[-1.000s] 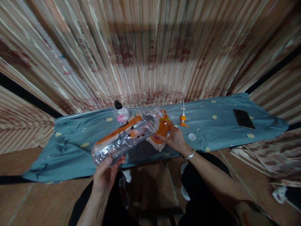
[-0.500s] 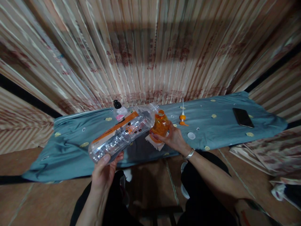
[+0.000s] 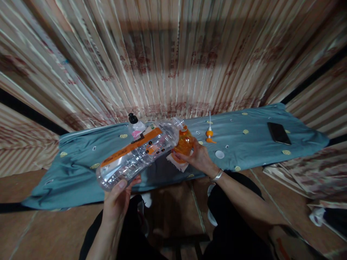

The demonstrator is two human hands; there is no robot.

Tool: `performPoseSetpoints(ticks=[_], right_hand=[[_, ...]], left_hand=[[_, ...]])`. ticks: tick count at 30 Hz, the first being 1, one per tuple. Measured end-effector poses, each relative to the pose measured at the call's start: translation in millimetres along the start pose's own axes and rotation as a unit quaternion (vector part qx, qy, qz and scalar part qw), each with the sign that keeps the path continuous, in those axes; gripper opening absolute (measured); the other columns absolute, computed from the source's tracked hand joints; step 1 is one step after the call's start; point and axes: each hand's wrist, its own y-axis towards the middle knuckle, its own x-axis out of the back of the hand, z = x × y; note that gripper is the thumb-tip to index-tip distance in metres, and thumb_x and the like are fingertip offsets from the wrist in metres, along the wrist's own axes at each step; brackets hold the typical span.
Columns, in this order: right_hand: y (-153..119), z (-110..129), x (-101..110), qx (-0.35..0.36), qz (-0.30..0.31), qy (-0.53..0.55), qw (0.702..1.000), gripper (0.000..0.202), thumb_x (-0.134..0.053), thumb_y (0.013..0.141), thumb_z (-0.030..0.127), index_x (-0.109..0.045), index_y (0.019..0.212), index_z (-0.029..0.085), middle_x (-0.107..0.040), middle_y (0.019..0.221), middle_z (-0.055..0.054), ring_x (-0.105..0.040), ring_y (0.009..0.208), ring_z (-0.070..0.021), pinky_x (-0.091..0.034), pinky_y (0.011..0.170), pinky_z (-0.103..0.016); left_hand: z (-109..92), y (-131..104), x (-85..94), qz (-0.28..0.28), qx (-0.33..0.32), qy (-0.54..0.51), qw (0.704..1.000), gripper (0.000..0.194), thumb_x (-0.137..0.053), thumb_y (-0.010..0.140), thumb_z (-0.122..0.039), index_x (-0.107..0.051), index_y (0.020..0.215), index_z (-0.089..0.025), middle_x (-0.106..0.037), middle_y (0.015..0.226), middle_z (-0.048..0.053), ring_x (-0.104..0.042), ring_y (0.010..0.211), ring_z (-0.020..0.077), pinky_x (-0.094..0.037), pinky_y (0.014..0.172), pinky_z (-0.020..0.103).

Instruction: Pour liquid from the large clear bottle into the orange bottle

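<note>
A large clear plastic bottle point(image 3: 135, 153) with an orange label lies tilted in my left hand point(image 3: 119, 196), which grips it near its base. Its mouth reaches over the neck of a small orange see-through bottle point(image 3: 183, 142); whether the two rims touch I cannot tell. My right hand point(image 3: 199, 157) is wrapped round the orange bottle and keeps it upright. Beneath that bottle is a white folded tissue point(image 3: 179, 165). To the right lies an orange pump head point(image 3: 209, 134) with its clear tube, and near it a round white cap point(image 3: 219, 154).
A clear bottle with a black top point(image 3: 135, 126) stands behind the large bottle. A black phone point(image 3: 279, 133) rests at the right end of the blue cloth point(image 3: 249, 151). A striped curtain point(image 3: 168, 54) hangs directly behind.
The large bottle's base has shifted slightly left and its mouth has come over the orange bottle's neck. My right hand keeps its hold on the orange bottle.
</note>
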Motion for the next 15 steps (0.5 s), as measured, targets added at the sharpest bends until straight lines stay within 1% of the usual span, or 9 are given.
performPoseSetpoints(ticks=[2,4,7,9,15], right_hand=[[0.7,0.7,-0.8,0.002,-0.003,-0.004,1.0,0.082,-0.088,0.078,0.057,-0.058,0.142,0.015,-0.084,0.11,-0.017,-0.083,0.098,-0.0385,-0.068,0.083,-0.048],[1.2,2.4,-0.9,0.003,-0.004,-0.009,1.0,0.082,-0.089,0.078,0.056,-0.058,0.141,0.014,-0.084,0.109,-0.017,-0.084,0.096,-0.0383,-0.067,0.081,-0.047],[1.3,4.9,-0.4,0.009,-0.004,-0.008,1.0,0.079,-0.09,0.078,0.054,-0.059,0.139,0.015,-0.085,0.107,-0.015,-0.084,0.094,-0.0371,-0.067,0.079,-0.045],[1.2,5.5,-0.1,0.012,-0.006,-0.006,1.0,0.077,-0.09,0.079,0.053,-0.058,0.139,0.017,-0.085,0.108,-0.014,-0.084,0.094,-0.0364,-0.067,0.079,-0.044],[1.3,5.7,1.5,0.007,-0.001,-0.007,1.0,0.076,-0.089,0.079,0.054,-0.059,0.138,0.018,-0.085,0.111,-0.014,-0.084,0.098,-0.0375,-0.068,0.081,-0.045]], left_hand=[[-1.6,-1.1,-2.6,-0.045,0.025,-0.019,0.998,0.057,-0.105,0.037,-0.041,-0.083,0.086,-0.02,-0.081,0.075,0.002,-0.076,0.056,0.0211,-0.064,0.051,0.027],[-3.0,-2.2,-5.7,-0.07,0.03,-0.024,0.997,0.059,-0.106,0.032,-0.041,-0.082,0.081,-0.02,-0.081,0.074,0.002,-0.075,0.054,0.0203,-0.064,0.05,0.026],[-5.1,-3.2,-9.0,-0.067,0.022,-0.015,0.997,0.054,-0.105,0.033,-0.041,-0.078,0.073,-0.018,-0.08,0.073,0.002,-0.075,0.056,0.0206,-0.064,0.051,0.025],[-6.1,-3.6,-10.0,-0.064,0.018,-0.015,0.998,0.053,-0.105,0.033,-0.041,-0.077,0.071,-0.017,-0.08,0.074,0.002,-0.076,0.056,0.0202,-0.065,0.051,0.025],[-4.4,-4.1,-8.8,-0.052,0.012,-0.019,0.998,0.055,-0.105,0.036,-0.04,-0.08,0.081,-0.018,-0.08,0.073,0.002,-0.076,0.058,0.0207,-0.065,0.053,0.025]])
